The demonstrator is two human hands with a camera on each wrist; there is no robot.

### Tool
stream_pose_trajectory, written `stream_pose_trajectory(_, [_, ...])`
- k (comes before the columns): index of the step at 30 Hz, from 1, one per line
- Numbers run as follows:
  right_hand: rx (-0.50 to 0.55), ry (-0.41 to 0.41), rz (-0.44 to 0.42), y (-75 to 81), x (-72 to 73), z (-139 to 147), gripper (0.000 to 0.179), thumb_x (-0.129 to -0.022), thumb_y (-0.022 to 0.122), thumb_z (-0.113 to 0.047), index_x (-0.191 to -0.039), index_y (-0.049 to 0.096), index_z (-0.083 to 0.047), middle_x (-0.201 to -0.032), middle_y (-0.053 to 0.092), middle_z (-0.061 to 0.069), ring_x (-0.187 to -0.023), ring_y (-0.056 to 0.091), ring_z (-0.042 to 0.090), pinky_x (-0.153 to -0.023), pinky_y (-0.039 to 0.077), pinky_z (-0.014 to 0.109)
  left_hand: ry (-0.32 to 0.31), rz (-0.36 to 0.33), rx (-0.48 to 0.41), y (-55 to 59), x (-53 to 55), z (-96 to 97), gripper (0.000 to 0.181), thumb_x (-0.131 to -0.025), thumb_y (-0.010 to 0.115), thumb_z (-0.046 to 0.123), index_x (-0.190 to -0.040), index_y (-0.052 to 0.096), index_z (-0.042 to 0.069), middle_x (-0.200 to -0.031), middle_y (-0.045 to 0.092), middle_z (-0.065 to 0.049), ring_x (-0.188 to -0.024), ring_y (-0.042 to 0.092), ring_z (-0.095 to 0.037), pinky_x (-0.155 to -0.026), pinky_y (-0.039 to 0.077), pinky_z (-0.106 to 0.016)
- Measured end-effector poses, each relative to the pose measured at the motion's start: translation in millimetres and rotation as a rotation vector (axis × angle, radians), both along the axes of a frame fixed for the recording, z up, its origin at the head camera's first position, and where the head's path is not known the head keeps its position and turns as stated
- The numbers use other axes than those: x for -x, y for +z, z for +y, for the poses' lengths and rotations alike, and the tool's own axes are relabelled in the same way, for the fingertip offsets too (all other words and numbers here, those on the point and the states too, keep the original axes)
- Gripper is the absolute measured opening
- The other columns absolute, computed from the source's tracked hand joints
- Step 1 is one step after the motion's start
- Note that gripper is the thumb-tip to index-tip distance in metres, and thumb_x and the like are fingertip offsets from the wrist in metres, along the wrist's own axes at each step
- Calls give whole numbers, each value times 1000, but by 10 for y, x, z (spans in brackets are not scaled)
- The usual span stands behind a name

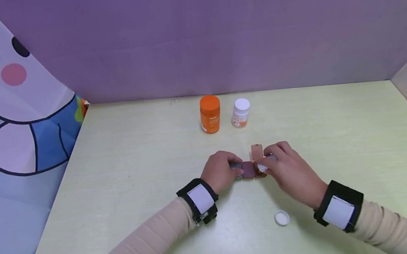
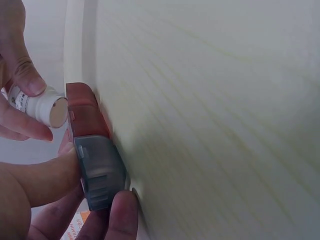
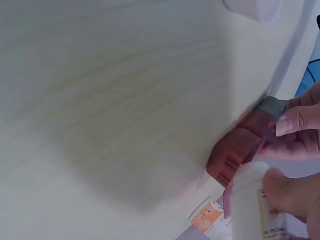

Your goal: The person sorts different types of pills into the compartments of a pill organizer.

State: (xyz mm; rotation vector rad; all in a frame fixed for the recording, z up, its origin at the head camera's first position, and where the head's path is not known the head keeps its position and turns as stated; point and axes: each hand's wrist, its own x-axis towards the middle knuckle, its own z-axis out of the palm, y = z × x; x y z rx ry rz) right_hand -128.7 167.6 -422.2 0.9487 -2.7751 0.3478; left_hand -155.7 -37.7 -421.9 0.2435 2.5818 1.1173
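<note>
A pill organizer point(image 1: 248, 169) with grey-blue and reddish compartments lies on the table between the hands. My left hand point(image 1: 222, 171) grips its grey-blue end, thumb on one side and fingers on the other, as the left wrist view shows. At the right end a pinkish lid point(image 1: 257, 153) stands flipped back from an open compartment. My right hand point(image 1: 291, 171) pinches a small white bottle point(image 2: 45, 106), tilted with its uncapped mouth right at the organizer. In the right wrist view, the same bottle point(image 3: 250, 200) overlaps the flipped lid.
A loose white cap point(image 1: 282, 218) lies on the table point(image 1: 152, 151) nearer the body. Behind the hands stand an orange bottle point(image 1: 210, 115) and a white bottle with an orange label point(image 1: 241, 113). A purple panel point(image 1: 214, 34) rises along the table's far edge.
</note>
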Motion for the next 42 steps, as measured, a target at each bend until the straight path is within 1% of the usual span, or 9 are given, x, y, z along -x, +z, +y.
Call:
stream_pose_trajectory(4, [9,35,35,-25,-3,-2,37,-78,85,5,-112,72,-2,-108,66,11,-105,53,30,-92,51,41,-3,2,-2,2,0,-3,24,-90,78,10,-113,77,6,-112,74,-7,-108,65,-23,-99,50,-39])
stream_pose_trajectory(8, [18,53,79,-34,4,-1,39,-76,86,5,-109,65,0,-105,66,11,-102,54,30,-91,51,40,-12,12,-7,2,-4,-11,23,-90,79,10,-113,77,6,-111,75,-7,-107,65,-23,-97,51,-38])
stream_pose_trajectory(11, [8,57,92,-25,9,-4,38,-76,86,4,-108,67,1,-105,67,11,-101,55,29,-90,51,40,-13,14,-10,3,-5,-15,23,-90,79,10,-113,77,6,-111,75,-7,-108,66,-24,-97,51,-38])
stream_pose_trajectory(16, [-57,75,109,-4,-11,-7,35,-78,87,-2,-111,75,-3,-109,69,10,-102,55,27,-80,49,39,-13,8,-13,3,1,-16,23,-90,78,11,-113,77,6,-112,75,-7,-110,65,-24,-98,50,-39])
stream_pose_trajectory(19, [-86,71,139,-6,-19,-6,36,-78,88,-7,-112,76,-6,-112,69,8,-103,55,27,-75,46,41,-16,12,-15,4,1,-19,23,-91,78,11,-113,77,6,-111,75,-7,-109,65,-24,-98,50,-39])
stream_pose_trajectory(23, [-97,65,145,-22,-26,-3,37,-79,88,-11,-114,76,-6,-114,69,8,-104,55,28,-74,49,43,-15,9,-15,10,-4,-22,23,-91,78,11,-113,77,6,-111,75,-7,-109,65,-24,-98,50,-39])
stream_pose_trajectory(30, [-76,103,168,-47,-24,16,40,-78,86,-1,-116,74,-3,-115,67,9,-106,54,29,-72,49,40,-18,9,-11,9,-4,-21,23,-91,78,11,-113,77,5,-112,74,-7,-109,65,-24,-98,50,-39])
stream_pose_trajectory(38, [-128,150,212,-33,-9,38,46,-76,83,9,-120,72,-2,-117,65,10,-108,53,30,-75,49,39,-16,-6,-14,3,4,-19,23,-91,78,10,-113,77,5,-113,74,-7,-109,65,-24,-99,50,-38])
stream_pose_trajectory(42, [-156,162,192,-36,-11,26,45,-78,83,7,-121,72,-2,-118,64,10,-110,53,30,-77,49,39,-10,-8,-14,5,4,-21,23,-91,78,11,-113,77,6,-113,74,-7,-109,65,-23,-99,50,-39])
